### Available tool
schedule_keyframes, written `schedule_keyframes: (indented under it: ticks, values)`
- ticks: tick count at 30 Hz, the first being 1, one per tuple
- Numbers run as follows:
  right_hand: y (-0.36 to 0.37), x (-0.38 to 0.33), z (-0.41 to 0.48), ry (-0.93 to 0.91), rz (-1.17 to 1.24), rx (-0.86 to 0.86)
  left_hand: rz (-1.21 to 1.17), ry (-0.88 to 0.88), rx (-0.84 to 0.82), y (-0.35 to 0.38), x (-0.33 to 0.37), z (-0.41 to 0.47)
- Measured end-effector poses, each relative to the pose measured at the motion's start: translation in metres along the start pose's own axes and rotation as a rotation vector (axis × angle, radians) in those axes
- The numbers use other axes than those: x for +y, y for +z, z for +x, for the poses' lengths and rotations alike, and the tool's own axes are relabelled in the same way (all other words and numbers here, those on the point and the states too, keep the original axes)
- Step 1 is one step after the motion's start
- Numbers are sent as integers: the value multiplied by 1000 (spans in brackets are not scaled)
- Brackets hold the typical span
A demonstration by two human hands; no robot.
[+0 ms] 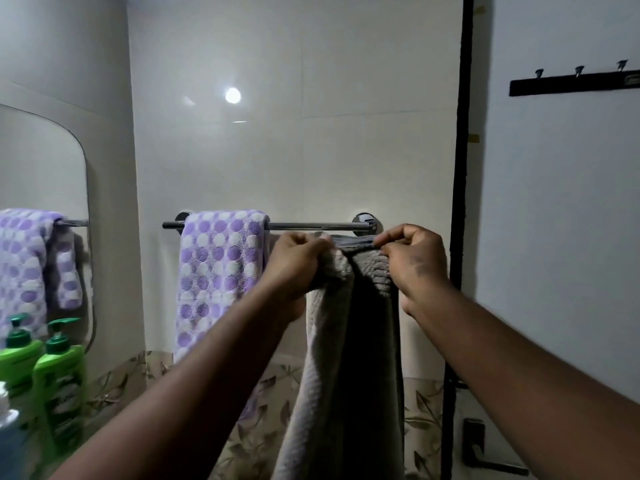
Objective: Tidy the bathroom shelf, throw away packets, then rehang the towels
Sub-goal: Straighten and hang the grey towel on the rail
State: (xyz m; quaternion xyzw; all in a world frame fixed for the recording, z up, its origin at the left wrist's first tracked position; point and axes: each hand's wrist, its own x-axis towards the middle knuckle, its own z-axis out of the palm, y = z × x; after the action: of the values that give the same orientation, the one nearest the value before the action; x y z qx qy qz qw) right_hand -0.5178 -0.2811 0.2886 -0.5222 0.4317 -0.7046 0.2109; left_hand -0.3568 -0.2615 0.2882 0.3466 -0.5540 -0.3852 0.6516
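Observation:
A chrome towel rail (pixel 311 225) runs across the tiled wall at chest height. A purple-and-white dotted towel (pixel 218 271) hangs over its left half. Just below the rail's right half I hold a grey ribbed towel (pixel 349 358) by its top edge; it hangs straight down in long folds. My left hand (pixel 298 261) is bunched on the towel's left top corner. My right hand (pixel 412 258) pinches the right part of the same edge. Whether the towel's top edge rests on the rail is hidden by my hands.
A mirror (pixel 38 188) at the left reflects the dotted towel. A green pump bottle (pixel 60 382) and its reflection stand at the lower left beside a blue-and-white bottle (pixel 8 434). A black hook rack (pixel 575 85) is on the door at the right, above a dark door handle (pixel 485 452).

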Motion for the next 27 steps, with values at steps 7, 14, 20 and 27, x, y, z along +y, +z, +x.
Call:
schedule_keyframes:
  ticks: [7, 14, 20, 27]
  values:
    - [1, -27, -35, -162, 97, -277, 219, 180, 120, 17, 4, -6]
    - [-12, -20, -31, -251, 193, -355, 286, 282, -3, 16, 22, -12]
    - [-32, -20, -2, 14, 725, -451, 509, 402, 272, -5, 9, -18]
    - [-30, 2, 19, 167, 651, -381, -86, 188, 53, 5, -17, 1]
